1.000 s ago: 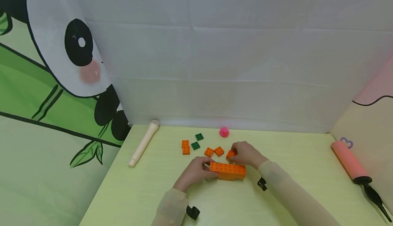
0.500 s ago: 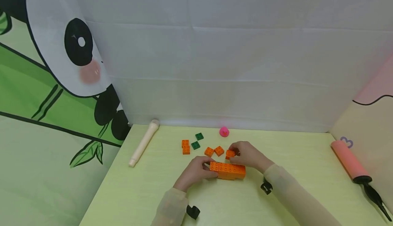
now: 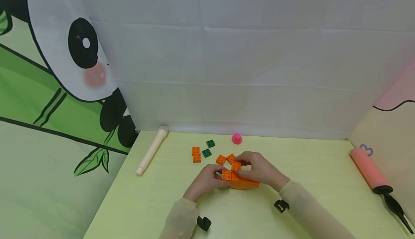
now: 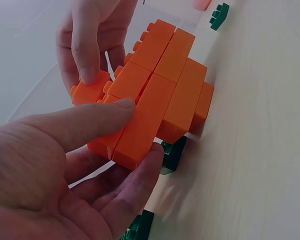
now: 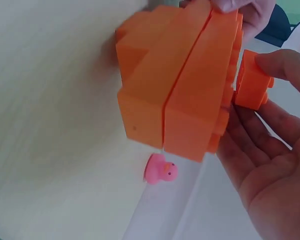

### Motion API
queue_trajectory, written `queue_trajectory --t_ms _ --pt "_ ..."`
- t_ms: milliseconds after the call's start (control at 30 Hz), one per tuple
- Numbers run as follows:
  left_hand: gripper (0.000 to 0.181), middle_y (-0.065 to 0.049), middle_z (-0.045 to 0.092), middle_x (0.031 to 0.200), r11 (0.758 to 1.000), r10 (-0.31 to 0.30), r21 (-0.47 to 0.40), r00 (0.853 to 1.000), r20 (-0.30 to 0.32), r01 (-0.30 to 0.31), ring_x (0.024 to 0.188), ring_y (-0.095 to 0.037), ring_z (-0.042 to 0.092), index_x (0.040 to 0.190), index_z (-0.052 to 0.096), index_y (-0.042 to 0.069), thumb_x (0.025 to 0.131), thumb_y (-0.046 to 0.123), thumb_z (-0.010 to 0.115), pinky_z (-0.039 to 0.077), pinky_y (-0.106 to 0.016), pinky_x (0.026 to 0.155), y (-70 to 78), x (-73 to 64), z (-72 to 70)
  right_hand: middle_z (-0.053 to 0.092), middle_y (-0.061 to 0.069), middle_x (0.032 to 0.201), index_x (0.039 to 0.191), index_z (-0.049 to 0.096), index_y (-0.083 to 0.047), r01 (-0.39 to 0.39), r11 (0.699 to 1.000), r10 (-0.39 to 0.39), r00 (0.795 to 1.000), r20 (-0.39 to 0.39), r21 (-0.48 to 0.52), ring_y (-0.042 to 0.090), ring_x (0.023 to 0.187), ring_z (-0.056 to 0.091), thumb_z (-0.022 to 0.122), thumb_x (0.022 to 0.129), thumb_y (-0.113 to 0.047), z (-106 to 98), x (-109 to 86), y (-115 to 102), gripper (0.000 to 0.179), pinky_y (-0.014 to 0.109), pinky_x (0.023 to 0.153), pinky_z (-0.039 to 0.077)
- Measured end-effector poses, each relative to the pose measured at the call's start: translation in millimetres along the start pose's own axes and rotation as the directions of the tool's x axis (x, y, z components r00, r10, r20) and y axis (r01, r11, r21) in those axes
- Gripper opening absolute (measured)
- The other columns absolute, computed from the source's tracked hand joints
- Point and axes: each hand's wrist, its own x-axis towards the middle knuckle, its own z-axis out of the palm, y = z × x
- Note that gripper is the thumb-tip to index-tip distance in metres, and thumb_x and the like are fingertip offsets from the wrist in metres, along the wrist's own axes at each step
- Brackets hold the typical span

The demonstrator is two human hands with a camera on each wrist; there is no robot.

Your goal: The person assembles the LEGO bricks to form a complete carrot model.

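Observation:
An assembled orange toy-brick structure point(image 3: 244, 185), built in stepped layers wider toward the top, stands on the table in the head view. My left hand point(image 3: 206, 181) grips its left end, thumb on the near side, as the left wrist view shows on the stacked bricks point(image 4: 155, 105). Above the studs, my right hand point(image 3: 259, 167) pinches a small orange brick point(image 3: 236, 165) between thumb and fingers. From the right wrist, that brick point(image 5: 252, 82) appears close over the studded top; whether it touches is unclear. The right hand hides part of the top in the head view.
Loose orange bricks point(image 3: 221, 159) lie just behind the structure, with more orange bricks point(image 3: 196, 155) and green bricks point(image 3: 206, 153) to the left. A pink toy duck point(image 3: 237, 138) sits at the back. A cream stick point(image 3: 152, 151) lies left, a pink hand pump point(image 3: 369, 170) right.
My right hand has moved left with the small orange brick, from beside the loose bricks to over the structure's top. The left hand keeps its grip in the same place.

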Motion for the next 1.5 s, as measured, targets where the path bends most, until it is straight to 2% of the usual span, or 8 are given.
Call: queue_trajectory --t_ms 167,533,667,933,1300,1500 --pt "0.035 0.002 0.068 0.114 1.000 0.008 0.004 1.000 -0.001 -0.008 0.088 -0.017 0.067 0.119 0.076 0.013 0.087 0.024 0.087 0.056 -0.037 0.079 -0.6 0.7 0.0 0.070 -0.004 0.110 0.121 0.073 -0.006 0.061 0.998 -0.061 0.998 0.018 0.003 0.026 0.101 0.068 0.081 0.092 -0.016 7 -4.0 -5 0.032 0.044 0.092 0.058" --pt "0.035 0.002 0.069 0.113 1.000 0.011 0.002 1.000 0.000 -0.011 0.087 -0.017 0.067 0.118 0.075 0.012 0.087 0.023 0.087 0.056 -0.036 0.080 1.8 0.3 0.1 0.070 -0.005 0.108 0.119 0.074 -0.006 0.105 0.994 -0.105 0.994 0.018 -0.030 0.018 0.097 0.067 0.081 0.092 -0.012 13 -5.8 -9 0.028 0.042 0.090 0.059" --pt "0.038 0.001 0.068 0.114 1.000 0.001 0.010 1.000 -0.006 -0.001 0.088 -0.017 0.066 0.120 0.075 0.011 0.087 0.024 0.088 0.056 -0.036 0.080 3.0 -0.2 0.3 0.071 -0.006 0.107 0.120 0.076 -0.007 0.115 0.991 -0.114 0.993 0.009 -0.074 0.014 0.096 0.066 0.082 0.092 -0.013 13 -7.2 -11 0.029 0.041 0.088 0.059" --pt "0.039 0.003 0.069 0.113 1.000 0.010 0.019 1.000 -0.010 -0.010 0.086 -0.017 0.066 0.122 0.077 0.012 0.087 0.025 0.088 0.056 -0.036 0.080 3.5 0.0 1.1 0.073 -0.007 0.105 0.120 0.079 -0.010 0.097 0.968 -0.102 0.995 -0.011 -0.233 0.012 0.093 0.064 0.084 0.090 -0.022 13 -10.0 -19 0.033 0.032 0.083 0.056" --pt "0.037 0.004 0.070 0.111 0.999 0.021 0.036 1.000 -0.019 -0.020 0.084 -0.016 0.066 0.120 0.078 0.012 0.086 0.023 0.088 0.056 -0.036 0.079 1.4 0.4 2.6 0.075 -0.006 0.102 0.117 0.081 -0.009 0.071 0.957 -0.082 0.996 -0.025 -0.281 0.012 0.090 0.065 0.086 0.089 -0.023 18 -10.2 -26 0.032 0.032 0.082 0.057" --pt "0.036 0.005 0.072 0.107 0.999 0.019 0.033 0.999 -0.030 -0.018 0.080 -0.017 0.066 0.117 0.080 0.013 0.084 0.023 0.090 0.055 -0.035 0.075 1.6 0.1 3.0 0.075 -0.005 0.100 0.115 0.081 -0.008 0.055 0.951 -0.068 0.997 -0.032 -0.305 0.012 0.088 0.065 0.087 0.088 -0.023 19 -9.3 -31 0.032 0.032 0.081 0.057"
